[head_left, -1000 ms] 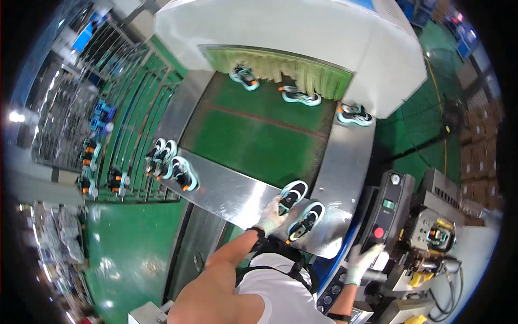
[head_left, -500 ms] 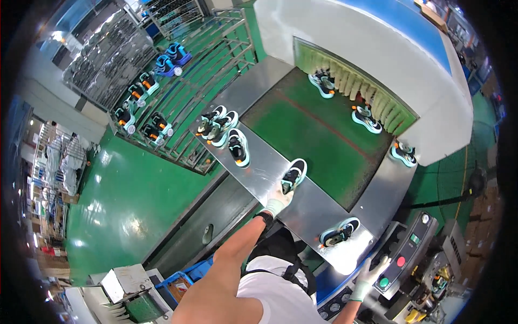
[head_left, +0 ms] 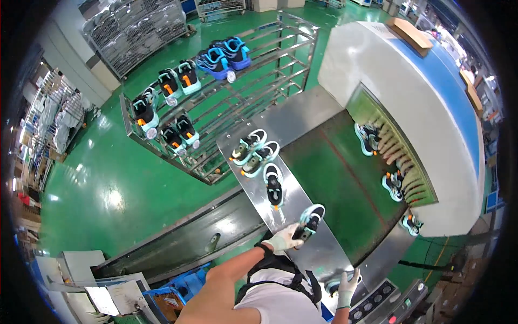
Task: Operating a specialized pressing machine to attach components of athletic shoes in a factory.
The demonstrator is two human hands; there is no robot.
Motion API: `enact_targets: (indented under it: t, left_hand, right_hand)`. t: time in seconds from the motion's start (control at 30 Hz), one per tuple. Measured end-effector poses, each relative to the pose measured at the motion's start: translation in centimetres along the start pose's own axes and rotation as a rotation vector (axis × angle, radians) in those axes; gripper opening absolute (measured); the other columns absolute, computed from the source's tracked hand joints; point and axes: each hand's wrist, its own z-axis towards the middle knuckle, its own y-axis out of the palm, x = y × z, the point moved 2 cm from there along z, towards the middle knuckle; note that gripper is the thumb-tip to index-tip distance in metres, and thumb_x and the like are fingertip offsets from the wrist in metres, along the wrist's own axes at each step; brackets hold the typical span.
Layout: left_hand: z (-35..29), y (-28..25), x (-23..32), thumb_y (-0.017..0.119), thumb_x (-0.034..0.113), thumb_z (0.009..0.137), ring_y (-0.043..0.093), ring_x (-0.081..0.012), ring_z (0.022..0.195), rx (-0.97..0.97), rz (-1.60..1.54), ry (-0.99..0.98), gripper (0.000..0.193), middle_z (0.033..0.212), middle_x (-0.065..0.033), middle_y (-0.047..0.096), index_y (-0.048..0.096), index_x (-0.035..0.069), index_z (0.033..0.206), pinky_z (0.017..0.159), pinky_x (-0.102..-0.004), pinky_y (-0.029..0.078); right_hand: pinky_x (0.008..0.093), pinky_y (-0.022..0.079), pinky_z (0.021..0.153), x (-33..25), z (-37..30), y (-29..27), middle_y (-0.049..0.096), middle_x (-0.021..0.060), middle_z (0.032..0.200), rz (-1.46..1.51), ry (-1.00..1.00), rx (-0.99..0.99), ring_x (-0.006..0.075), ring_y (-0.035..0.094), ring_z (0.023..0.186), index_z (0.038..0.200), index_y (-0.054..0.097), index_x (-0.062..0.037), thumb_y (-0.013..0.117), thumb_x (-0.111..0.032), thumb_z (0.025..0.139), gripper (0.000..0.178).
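My gloved left hand [head_left: 284,238] is closed round the heel of a black, white and mint sneaker [head_left: 311,219] on the metal ledge [head_left: 291,197]. My gloved right hand [head_left: 347,287] is beside another sneaker [head_left: 331,286] near the ledge's lower end, partly covering it. Its fingers look stretched and apart; whether it touches that shoe I cannot tell. Further up the ledge lie a single sneaker [head_left: 273,186] and a pair of similar sneakers [head_left: 256,153] side by side.
A green conveyor belt [head_left: 329,173] runs to a white and blue machine, where sneakers [head_left: 367,139] sit by its bristle curtain [head_left: 394,143]. A metal rack [head_left: 253,81] with several shoes stands left. A control panel [head_left: 407,305] is at lower right.
My right hand has moved from beside the control panel to the sneaker at the ledge's lower end. My left hand still grips its sneaker. The whole view has shifted and turned.
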Motion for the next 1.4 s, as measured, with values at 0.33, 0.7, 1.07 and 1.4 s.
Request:
enact_targets:
  t: [0.33,0.7,1.07,1.4]
  left_hand:
    - [-1.2,-12.0,1.0,0.062,0.036,0.093,0.057,-0.0332,0.121,0.018,-0.03,-0.199,0.057,0.132,-0.0212,0.057,0.05,0.0,0.136,0.103,-0.0393,0.045]
    - [5.0,0.3,5.3,0.079,0.035,0.074,0.037,-0.0406,0.136,0.056,0.269,-0.017,0.092,0.146,-0.025,0.038,0.031,0.001,0.145,0.115,-0.0457,0.032]
    - [6.3,0.3,2.5,0.073,0.01,0.075,0.046,-0.0375,0.131,0.063,0.3,0.242,0.058,0.14,-0.022,0.048,0.05,0.003,0.127,0.111,-0.0418,0.038]
    - [22.2,-2.8,10.9,0.068,0.026,0.087,0.055,-0.0363,0.117,-0.096,0.193,0.129,0.06,0.134,-0.0246,0.053,0.049,-0.006,0.134,0.1,-0.0408,0.046]
  right_hand:
    - [0.0338,0.044,0.099,1.1,1.5,4.2,0.058,0.0218,0.128,-0.119,0.119,0.019,0.028,0.059,0.111,0.142,0.036,0.0119,0.065,-0.017,0.085,0.07]
    - [0.0384,0.034,0.113,-1.7,-3.9,2.0,0.05,0.0229,0.14,0.13,0.178,0.276,0.0319,0.045,0.135,0.142,0.042,0.0021,0.067,-0.017,0.09,0.061]
    - [0.0417,0.042,0.104,2.0,-10.4,-5.8,0.058,0.0253,0.13,0.091,0.345,0.356,0.0324,0.056,0.122,0.141,0.044,0.002,0.066,-0.018,0.093,0.056]
    - [0.0357,0.035,0.112,9.6,-21.5,-4.2,0.047,0.0229,0.145,0.256,0.817,0.584,0.0283,0.046,0.134,0.141,0.04,0.0098,0.062,-0.019,0.095,0.059]
